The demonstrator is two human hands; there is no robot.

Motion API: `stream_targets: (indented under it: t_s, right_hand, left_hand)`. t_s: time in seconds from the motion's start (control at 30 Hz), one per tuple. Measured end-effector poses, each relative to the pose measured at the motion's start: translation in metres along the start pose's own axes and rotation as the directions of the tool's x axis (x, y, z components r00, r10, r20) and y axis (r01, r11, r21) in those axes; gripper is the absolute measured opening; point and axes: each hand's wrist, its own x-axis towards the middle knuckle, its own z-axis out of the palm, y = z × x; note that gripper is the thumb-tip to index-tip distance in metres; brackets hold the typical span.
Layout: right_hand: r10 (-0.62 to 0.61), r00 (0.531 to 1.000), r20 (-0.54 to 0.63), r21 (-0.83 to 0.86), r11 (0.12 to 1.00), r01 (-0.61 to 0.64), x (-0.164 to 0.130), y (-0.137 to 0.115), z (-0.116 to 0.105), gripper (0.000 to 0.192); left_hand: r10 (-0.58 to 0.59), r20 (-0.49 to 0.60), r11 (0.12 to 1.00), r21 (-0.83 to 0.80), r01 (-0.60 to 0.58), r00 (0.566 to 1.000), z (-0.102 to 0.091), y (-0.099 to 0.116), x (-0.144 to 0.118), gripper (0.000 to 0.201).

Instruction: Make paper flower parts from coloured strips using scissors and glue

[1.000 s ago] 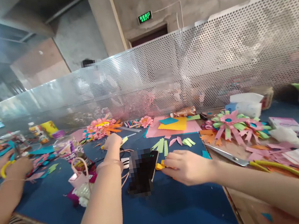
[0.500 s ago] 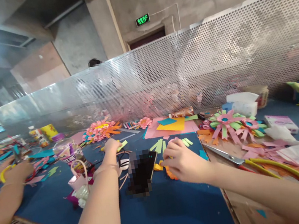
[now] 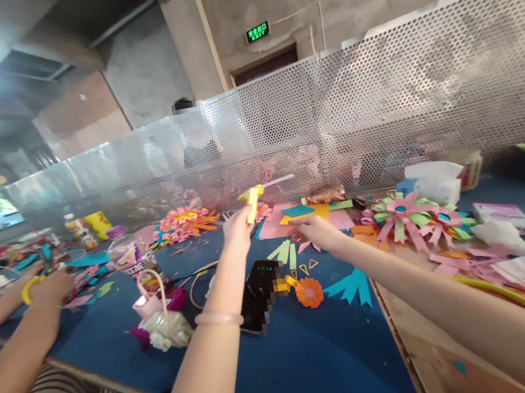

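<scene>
A yellow tool point(image 3: 254, 203) is gripped in the left hand point(image 3: 238, 231), its fingers closed around it, and is held up before the perforated metal screen point(image 3: 378, 101). The right hand point(image 3: 317, 231) is held over an orange-yellow sheet point(image 3: 319, 214); whether anything is pinched in its fingers cannot be told. The space between the forearms is taken up by a phone point(image 3: 259, 292), partly covered by the left one, an orange paper flower point(image 3: 308, 292) and a cut blue paper point(image 3: 352, 287). Reach is bounded at the back by a brown bottle point(image 3: 323, 195) lying on its side. A yellow handle point(image 3: 506, 294) is partly hidden by the right forearm. To the left, a handled pink bag point(image 3: 148, 305) is set down, and a yellow-handled tool point(image 3: 32, 289) is held by a co-worker's hand point(image 3: 57, 285).
</scene>
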Motion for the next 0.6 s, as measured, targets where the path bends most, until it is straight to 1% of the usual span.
stream_targets:
  t_s: [0.07,0.13,0.23,0.3,0.4,0.47,0.53,0.6]
  right_hand:
    - [0.033,0.999,0.031,0.146,0.989,-0.038,0.008,-0.002,0.001,0.027]
    - [0.022,0.997,0.080,0.283,0.958,-0.044,0.010,-0.005,0.004,0.030]
    - [-0.059,0.992,0.114,0.448,0.894,0.002,0.004,-0.012,0.015,0.035]
    - [-0.118,0.989,0.086,0.527,0.848,0.055,0.001,-0.015,0.023,0.037]
    - [-0.157,0.987,0.015,0.600,0.791,0.117,0.002,-0.013,0.031,0.034]
    - [-0.159,0.987,-0.011,0.626,0.769,0.130,0.004,-0.008,0.033,0.031]
    - [-0.166,0.986,-0.003,0.640,0.758,0.129,0.006,-0.003,0.032,0.030]
    - [-0.198,0.979,0.047,0.647,0.753,0.121,0.007,-0.001,0.028,0.029]
  left_hand:
    - [-0.010,0.072,1.000,-0.027,0.012,0.997,0.009,-0.008,-0.018,0.030]
    - [-0.021,0.149,0.998,-0.057,0.030,0.989,0.014,-0.015,-0.034,0.029]
    - [-0.015,0.240,0.992,-0.117,0.044,0.971,0.019,-0.021,-0.052,0.024]
    - [0.005,0.270,0.985,-0.168,0.042,0.963,0.021,-0.025,-0.060,0.018]
    - [0.030,0.287,0.970,-0.240,0.042,0.958,0.024,-0.030,-0.065,0.011]
    - [0.018,0.314,0.963,-0.262,0.068,0.949,0.024,-0.032,-0.066,0.012]
    - [-0.019,0.361,0.960,-0.253,0.117,0.932,0.022,-0.031,-0.065,0.016]
    - [-0.052,0.398,0.958,-0.240,0.159,0.916,0.017,-0.025,-0.063,0.019]
